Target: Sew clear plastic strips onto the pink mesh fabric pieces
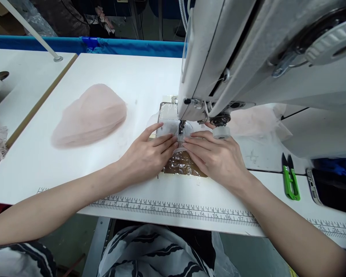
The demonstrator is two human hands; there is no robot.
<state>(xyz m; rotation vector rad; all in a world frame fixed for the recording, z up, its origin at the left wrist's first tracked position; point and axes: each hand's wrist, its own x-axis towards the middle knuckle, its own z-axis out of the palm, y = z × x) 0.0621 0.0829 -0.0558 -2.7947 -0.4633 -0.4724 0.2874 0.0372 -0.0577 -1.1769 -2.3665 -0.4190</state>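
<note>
A small piece of sheer, pale fabric [169, 125] lies on the sewing machine's bed, under the presser foot [181, 126]. My left hand [150, 156] rests palm down at its left side, thumb spread away and fingertips pressing the fabric beside the foot. From the right, my right hand [216, 157] lies with fingers stretched out over the fabric, fingertips close to the foot. Part of that hand is hidden behind a round knob on the machine head [198, 92]. Clear tape over a brown patch [180, 163] shows below my fingers.
A stack of sheer pink fabric pieces [90, 115] lies to the left; more pink fabric [253, 121] sits behind the machine head at right. Green thread snips [290, 179] and a phone [333, 188] lie at right. A printed ruler [173, 207] runs along the table's front edge.
</note>
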